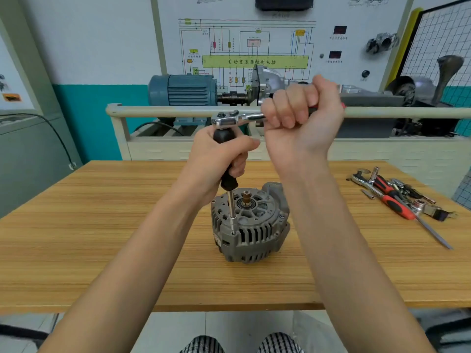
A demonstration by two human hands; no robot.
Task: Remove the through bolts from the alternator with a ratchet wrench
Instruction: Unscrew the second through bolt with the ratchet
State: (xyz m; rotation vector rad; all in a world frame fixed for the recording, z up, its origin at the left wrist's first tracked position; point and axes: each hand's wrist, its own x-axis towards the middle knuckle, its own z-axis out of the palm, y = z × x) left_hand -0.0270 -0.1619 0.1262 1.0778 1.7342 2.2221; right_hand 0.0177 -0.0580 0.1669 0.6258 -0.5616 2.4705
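Observation:
A grey alternator [251, 225] stands on the wooden table [102, 238] with its shaft end up. A black-handled extension driver [226, 159] stands upright, its silver shaft and socket [232, 220] set on a bolt at the housing's front left rim. My left hand [219, 159] grips the black handle. A chrome ratchet wrench [234, 119] sits on top of the driver, lying level and pointing right. My right hand [303, 118] grips its red-and-black handle in a fist; most of the handle is hidden.
Loose tools [397, 197] lie at the table's right: a red-handled screwdriver, wrenches, sockets. Behind the table stands a training bench with a rail [163, 111], a blue motor [183, 90] and a wiring panel [254, 47].

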